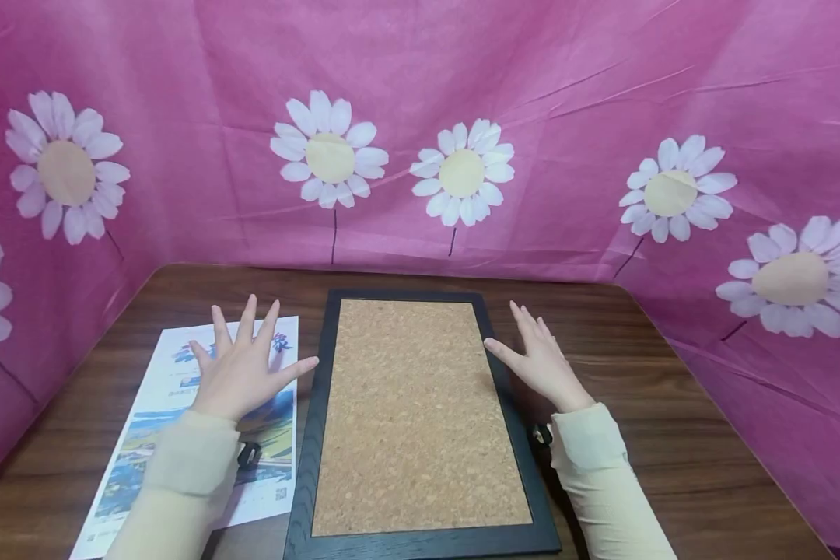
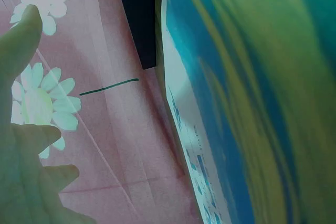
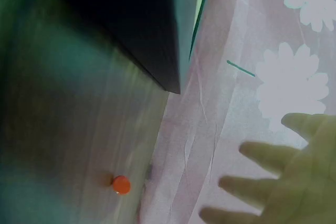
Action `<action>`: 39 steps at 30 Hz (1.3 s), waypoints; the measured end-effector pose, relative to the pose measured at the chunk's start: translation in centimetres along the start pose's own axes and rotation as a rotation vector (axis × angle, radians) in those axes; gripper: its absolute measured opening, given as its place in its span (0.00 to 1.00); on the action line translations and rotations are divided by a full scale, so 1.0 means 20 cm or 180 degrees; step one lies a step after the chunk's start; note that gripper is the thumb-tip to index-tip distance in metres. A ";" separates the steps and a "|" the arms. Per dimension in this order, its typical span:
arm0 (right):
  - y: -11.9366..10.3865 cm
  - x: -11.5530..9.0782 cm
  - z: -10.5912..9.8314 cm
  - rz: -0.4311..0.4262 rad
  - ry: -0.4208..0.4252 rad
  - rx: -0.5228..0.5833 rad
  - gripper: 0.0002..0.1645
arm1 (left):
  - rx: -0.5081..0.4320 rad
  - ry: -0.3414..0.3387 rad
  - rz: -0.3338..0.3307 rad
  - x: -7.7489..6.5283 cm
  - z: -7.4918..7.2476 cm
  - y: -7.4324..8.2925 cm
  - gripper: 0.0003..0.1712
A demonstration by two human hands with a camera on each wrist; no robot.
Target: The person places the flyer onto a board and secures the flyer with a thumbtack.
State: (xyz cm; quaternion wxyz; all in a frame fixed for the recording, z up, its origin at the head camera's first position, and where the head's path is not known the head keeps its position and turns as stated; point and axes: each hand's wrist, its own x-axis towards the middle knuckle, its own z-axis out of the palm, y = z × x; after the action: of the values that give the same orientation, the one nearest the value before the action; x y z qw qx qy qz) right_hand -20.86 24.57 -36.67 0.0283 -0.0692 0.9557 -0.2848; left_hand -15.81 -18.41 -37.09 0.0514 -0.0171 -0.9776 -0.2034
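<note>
A cork board (image 1: 420,412) in a black frame (image 1: 313,435) lies in the middle of the table. My left hand (image 1: 236,375) is spread over a printed paper sheet (image 1: 280,490) at the board's left, its thumb near the frame. Beside the board's right edge my right hand (image 1: 542,365) has its fingers straight, holding nothing; its thumb tip overlaps the frame in the head view, and I cannot tell whether it touches. The right wrist view shows an orange round-headed pushpin (image 3: 121,184) on the wood to the right of the board; the head view does not show it.
The dark wooden table (image 1: 672,435) extends to both sides of the board. Pink cloth (image 1: 532,70) printed with white daisies hangs along its back and sides. Black wrist cameras sit at the left cuff (image 1: 248,456) and the right cuff (image 1: 542,435).
</note>
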 end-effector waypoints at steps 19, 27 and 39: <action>0.03 0.01 0.04 0.0171 -0.0550 0.0675 0.50 | -0.0540 -0.0311 -0.0439 0.01 -0.13 -0.13 0.67; 0.06 0.02 0.04 0.0128 -0.0586 0.0594 0.50 | -0.0588 -0.0482 -0.0702 -0.01 -0.21 -0.28 0.67; 0.08 0.00 0.01 0.0177 -0.0689 0.0507 0.46 | -0.0730 -0.0644 -0.0952 -0.03 -0.26 -0.43 0.64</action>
State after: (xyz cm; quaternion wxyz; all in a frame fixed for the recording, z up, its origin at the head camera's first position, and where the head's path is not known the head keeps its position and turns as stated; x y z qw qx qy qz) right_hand -21.00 25.85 -37.66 0.1445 -0.0705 0.9229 -0.3498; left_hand -15.11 -28.35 -35.85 -0.0800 0.1021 -0.9399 -0.3159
